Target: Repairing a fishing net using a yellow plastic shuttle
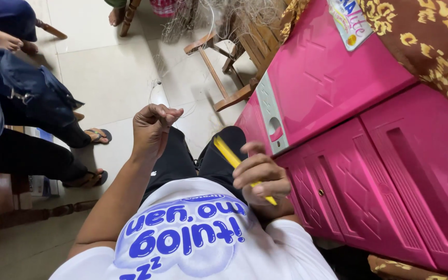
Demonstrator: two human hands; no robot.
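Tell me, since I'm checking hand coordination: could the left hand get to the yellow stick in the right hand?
Probably yes. The left hand is raised beside the right hand, and nothing lies between it and the yellow stick.

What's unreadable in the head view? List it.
- Thread: too thin to trace where the left hand pinches it.
- Yellow tool: middle wrapped by the right hand, shape unclear.
- Fishing net: cut by the top edge.
- Seated person: cut by the left edge.

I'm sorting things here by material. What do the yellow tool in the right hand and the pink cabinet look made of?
Yellow tool: probably plastic, flat, smooth and evenly coloured, held in the right hand. Pink cabinet: moulded plastic, glossy, with pressed panel patterns.
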